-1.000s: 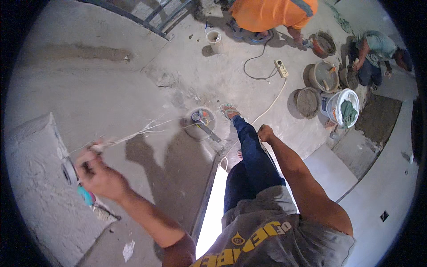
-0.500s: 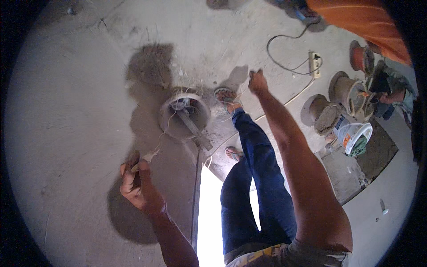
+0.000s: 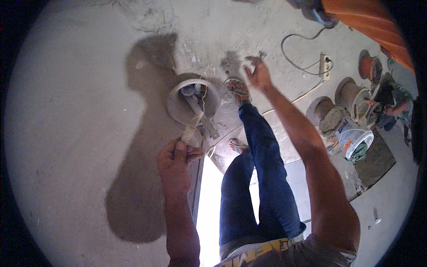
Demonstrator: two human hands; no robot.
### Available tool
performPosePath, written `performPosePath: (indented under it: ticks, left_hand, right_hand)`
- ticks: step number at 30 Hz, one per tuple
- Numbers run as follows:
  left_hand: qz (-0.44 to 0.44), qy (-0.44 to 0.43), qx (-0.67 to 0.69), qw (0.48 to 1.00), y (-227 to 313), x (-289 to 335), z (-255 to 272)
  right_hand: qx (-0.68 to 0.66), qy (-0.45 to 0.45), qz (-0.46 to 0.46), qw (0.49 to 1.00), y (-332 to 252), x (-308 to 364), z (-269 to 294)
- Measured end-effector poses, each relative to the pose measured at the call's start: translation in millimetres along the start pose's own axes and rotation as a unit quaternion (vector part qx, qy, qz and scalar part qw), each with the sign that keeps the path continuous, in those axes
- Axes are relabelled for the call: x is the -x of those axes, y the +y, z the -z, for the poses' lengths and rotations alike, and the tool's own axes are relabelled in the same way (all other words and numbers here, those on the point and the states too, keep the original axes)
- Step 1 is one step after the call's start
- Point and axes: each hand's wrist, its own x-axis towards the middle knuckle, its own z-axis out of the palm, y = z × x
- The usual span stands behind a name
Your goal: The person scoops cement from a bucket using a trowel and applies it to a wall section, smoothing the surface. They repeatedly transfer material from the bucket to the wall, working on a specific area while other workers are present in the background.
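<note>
On the near side of the bucket (image 3: 175, 110), your left hand (image 3: 176, 156) pinches the bundled string (image 3: 190, 132), apparently to prevent tangling; right of the bucket, your right hand (image 3: 258, 77) half-curls, its grip unclear.

Right hand (image 3: 259, 76) blurred; orange-clothed co-worker (image 3: 370, 20) cut off above.
</note>
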Motion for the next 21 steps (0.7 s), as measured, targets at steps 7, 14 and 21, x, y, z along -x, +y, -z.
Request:
performPosePath:
  ticks: [7,14,21]
  left_hand:
    - [-0.061,-0.159,-0.098,0.980,2.6,135.3,16.4]
    - [-0.273,0.026,-0.406,0.872,-23.0,285.4,59.6]
    - [-0.394,-0.057,-0.262,0.879,-37.9,434.9,73.7]
  right_hand:
    - [-0.318,-0.235,0.044,0.918,-243.9,199.6,105.5]
    - [-0.271,-0.064,0.148,0.949,-356.6,385.4,221.6]
    - [-0.244,-0.059,0.204,0.946,-410.4,549.4,315.6]
